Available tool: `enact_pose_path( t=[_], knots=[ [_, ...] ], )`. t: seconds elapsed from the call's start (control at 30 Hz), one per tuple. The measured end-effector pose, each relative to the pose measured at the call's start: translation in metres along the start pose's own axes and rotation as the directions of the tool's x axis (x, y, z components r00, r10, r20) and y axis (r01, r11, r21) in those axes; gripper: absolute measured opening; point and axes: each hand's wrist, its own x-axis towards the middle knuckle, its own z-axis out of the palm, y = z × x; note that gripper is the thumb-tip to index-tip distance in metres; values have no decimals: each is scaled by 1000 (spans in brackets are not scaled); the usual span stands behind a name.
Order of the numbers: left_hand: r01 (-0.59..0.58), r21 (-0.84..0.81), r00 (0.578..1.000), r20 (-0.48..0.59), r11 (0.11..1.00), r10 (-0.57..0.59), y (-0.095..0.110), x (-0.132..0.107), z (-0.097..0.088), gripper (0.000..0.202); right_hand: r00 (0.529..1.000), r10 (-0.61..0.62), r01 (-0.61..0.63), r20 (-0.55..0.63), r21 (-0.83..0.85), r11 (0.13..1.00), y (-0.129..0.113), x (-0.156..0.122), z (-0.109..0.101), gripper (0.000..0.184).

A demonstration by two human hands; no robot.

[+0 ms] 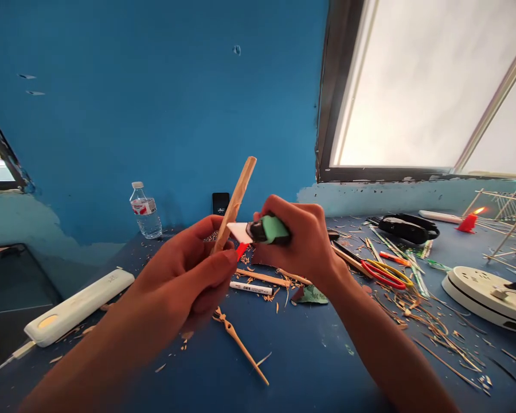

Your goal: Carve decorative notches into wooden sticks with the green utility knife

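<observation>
One wooden stick [236, 201] tilts above the counter [309, 361], its lower end in the closed grip of the left hand [180, 275]; the right hand [303, 241] tightly grips one knife [274, 230]. Below lies one marker [251, 288]; farther, one bottle [147, 215].

It's a craft corner we're standing in, home or workshop I can't say! Look at that worktop [301, 355] strewn with shavings [438, 332]; there's a knife [270, 229] at a stick [239, 192], scissors [387, 275] lying by, a marker [251, 288], a round socket block [477, 289]. Behind, a blue wall [176, 115] with chipped, patchy paint, and a bright window [404, 86].
</observation>
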Motion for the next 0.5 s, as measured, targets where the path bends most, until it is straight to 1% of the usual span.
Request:
enact_pose_path(
  t=[0.03, 0.1, 0.13, 0.2, 0.3, 0.4, 0.5],
  knots=[
    [20, 4, 999, 37, 1000, -20, 0, -1, 0, 31, 1000, 2, -2, 23, -2, 1000, -3, 0, 1, 19],
    [67, 37, 989, 133, 997, -71, -2, -2, -1, 36, 999, -6, 6, 32, -18, 1000, -7, 0, 5, 18],
    [35, 68, 989, 143, 997, -45, -2, -3, -1, 38, 1000, -5, 5, 27, -26, 1000, -9, 0, 7, 18],
    [-57, 154, 994, 104, 986, 41, -4, -4, 0, 35, 1000, 17, -16, 20, -47, 999, -11, -1, 10, 16],
    [-151, 287, 987, -4, 946, 158, -8, -5, 6, 30, 997, 70, -66, 33, -119, 991, -15, -1, 13, 10],
    [-175, 393, 973, -68, 903, 219, -16, 1, 11, 30, 985, 166, -149, 43, -275, 950, -16, -1, 17, 9],
    [-170, 403, 970, -92, 899, 225, -31, 15, 13, 32, 952, 297, -233, 81, -441, 867, -9, 0, 26, 14]
  ],
)
